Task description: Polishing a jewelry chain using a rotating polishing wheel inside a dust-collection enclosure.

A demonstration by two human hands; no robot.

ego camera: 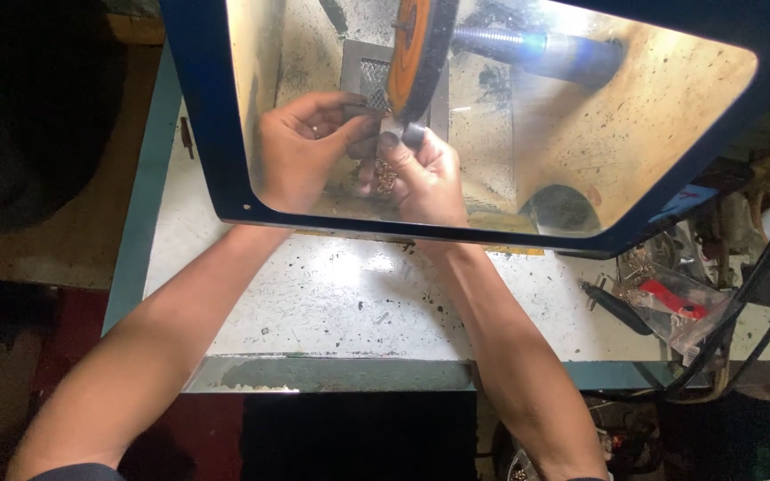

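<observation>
Two bare forearms rise from the bottom of the view, crossing the worn metal front edge of the bench (331,374) and the speckled white benchtop (331,294) to pass under a blue-framed clear guard (211,151). On the left, the left hand (300,147) is curled, thumb and fingers pinched on a small piece of metal mesh (374,78) at its near side. Just right of it, the right hand (421,174) is closed too, fingertips gripping the same piece from below (a tangle of small brownish links seems to sit between the palms, too blurred to name). Both hands press the mesh against the rim of the orange-and-black wheel (416,49), which rides on a dark blue shaft (545,49) running off to the right. Judging by the contact, the working of the piece at the wheel looks under way, not finished; how much of its surface is done cannot be told. Farther right lie a black-handled tool (615,305) and a clear bag with a red item (675,303).
</observation>
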